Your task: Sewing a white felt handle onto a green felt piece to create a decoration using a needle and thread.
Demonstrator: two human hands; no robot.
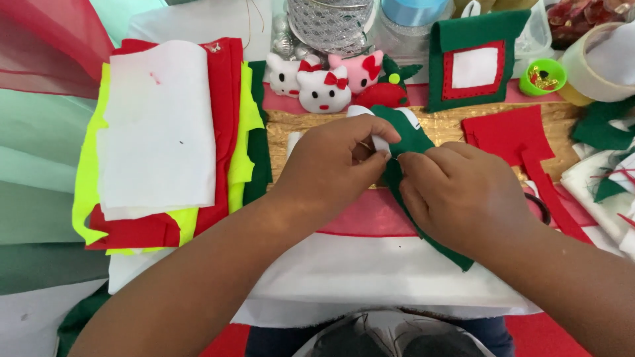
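Item in hand: one dark green felt piece (411, 140), flat and soft-edged, with a white felt part (380, 141) at its upper end. It lies near the centre of the worktable, over a gold glittery fabric strip (311, 124), and trails toward 5 o'clock under the right hand (456, 195) to a pointed end near the white fabric sheet (370, 277).

Grip: the left hand (337, 162) is closed in a pinch on the white part, thumb against fingertips. The right hand is closed on the green felt just beside it; the two hands touch. Much of the piece is covered by the hands, so its full outline cannot be made out, nor whether a needle is held.

At 12 o'clock: three small stuffed cat heads (324, 89), two white and one pink, each with a red bow. One red stuffed strawberry shape (382, 94) sits beside them.

At 1 o'clock: one green felt pocket with a red-framed white square (473, 66); one small green cup of gold safety pins (542, 76).

At 3 o'clock: one red felt cut-out (512, 135), partly hidden by the right wrist.

At 9 o'clock: one stack of felt sheets (159, 132), white on top, then red, yellow-green and dark green.

At 2 o'clock, cut off by the frame: one roll of tape (598, 63).
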